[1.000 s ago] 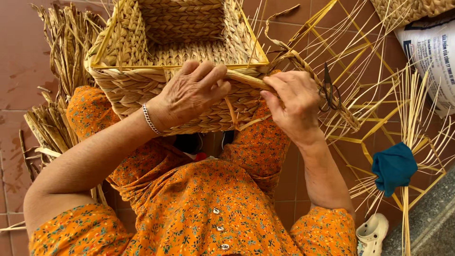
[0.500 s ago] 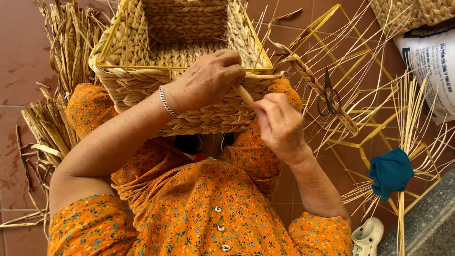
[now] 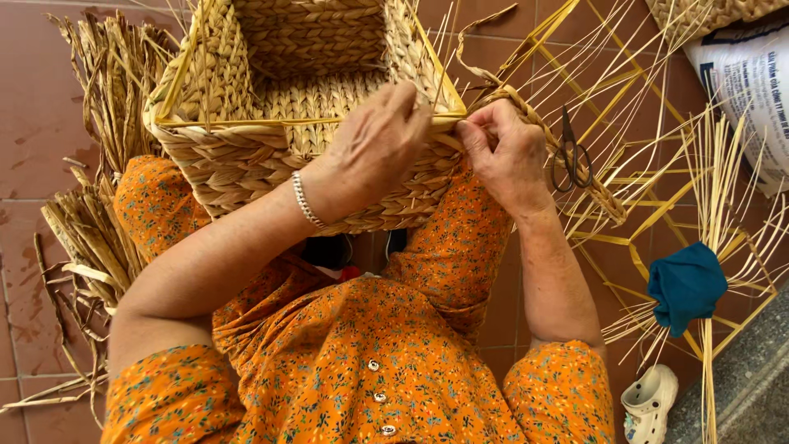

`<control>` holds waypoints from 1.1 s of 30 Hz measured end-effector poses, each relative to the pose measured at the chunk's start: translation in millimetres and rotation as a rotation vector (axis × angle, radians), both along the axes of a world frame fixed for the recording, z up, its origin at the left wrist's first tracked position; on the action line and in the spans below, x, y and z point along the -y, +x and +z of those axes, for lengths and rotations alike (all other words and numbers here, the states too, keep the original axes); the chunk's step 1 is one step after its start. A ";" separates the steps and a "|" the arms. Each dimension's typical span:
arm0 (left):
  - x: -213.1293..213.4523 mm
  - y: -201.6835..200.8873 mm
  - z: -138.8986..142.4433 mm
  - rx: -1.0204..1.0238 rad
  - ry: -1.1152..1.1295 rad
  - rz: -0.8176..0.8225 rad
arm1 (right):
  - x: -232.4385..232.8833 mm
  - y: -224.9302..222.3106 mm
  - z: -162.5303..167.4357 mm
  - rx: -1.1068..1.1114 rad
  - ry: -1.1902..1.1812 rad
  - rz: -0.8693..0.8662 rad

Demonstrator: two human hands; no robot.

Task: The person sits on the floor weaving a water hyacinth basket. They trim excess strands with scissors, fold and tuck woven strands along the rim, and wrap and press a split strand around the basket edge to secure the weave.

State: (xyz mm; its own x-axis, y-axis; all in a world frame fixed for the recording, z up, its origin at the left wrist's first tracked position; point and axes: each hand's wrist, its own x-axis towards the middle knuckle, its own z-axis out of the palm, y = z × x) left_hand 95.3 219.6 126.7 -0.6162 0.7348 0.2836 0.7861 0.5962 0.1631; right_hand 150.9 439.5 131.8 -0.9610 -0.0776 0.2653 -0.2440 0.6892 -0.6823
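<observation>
Left hand (image 3: 374, 144) first, since I'm watching this remotely: it's draped over the near rim of the woven basket (image 3: 304, 123), fingers curled down onto the yellow rim frame and pressing the weave, so it's gripping the basket edge. My right hand (image 3: 505, 152) sits just beside it at the basket's near right corner, fingertips pinched on a flat straw strand (image 3: 448, 141) right where it meets the rim. The basket rests on the lap, tilted open toward the camera, its long axis running left to right. That strand lies between the two hands, and the right one is clearly the nearer. A braided rope of the same fibre (image 3: 567, 168) trails off from that corner toward the right, passing a pair of scissors (image 3: 569, 156) lying on the bare yellow wire frames (image 3: 625, 107) on the tiled floor (image 3: 33, 123). Loose dried straw bundles (image 3: 90, 222) are piled by the floor's left edge, well apart from the hands.
</observation>
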 end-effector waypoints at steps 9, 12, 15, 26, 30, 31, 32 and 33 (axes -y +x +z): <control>10.3 1.6 6.5 0.270 0.425 -0.081 | -12.0 25.9 54.9 -0.275 0.445 -0.026; 6.8 5.7 3.7 0.173 0.343 -0.076 | -1.5 33.6 55.3 -0.552 0.672 -0.168; 5.1 5.5 2.8 0.124 0.362 -0.056 | 15.2 38.2 42.1 -0.659 0.493 -0.137; 14.2 1.5 8.7 0.157 0.442 -0.066 | 52.7 5.0 -0.7 -0.425 0.008 -0.042; 11.2 1.1 5.1 0.146 0.437 -0.063 | 58.8 2.4 -6.0 -0.445 -0.061 -0.055; 10.6 -0.6 4.5 0.159 0.438 -0.061 | 60.5 2.4 -7.7 -0.420 -0.090 -0.055; 10.1 -2.3 4.5 0.172 0.439 -0.057 | 61.6 2.6 -8.9 -0.394 -0.120 -0.055; 10.1 -4.1 4.6 0.156 0.463 -0.054 | 62.7 2.8 -10.0 -0.362 -0.168 -0.049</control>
State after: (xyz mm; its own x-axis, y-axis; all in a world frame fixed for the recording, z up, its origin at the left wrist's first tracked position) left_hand 91.2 209.6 131.2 -0.6416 0.5853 0.4957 0.7591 0.3921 0.5196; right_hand 153.8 376.9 121.7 -0.8046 0.0398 0.5925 -0.4587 0.5922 -0.6626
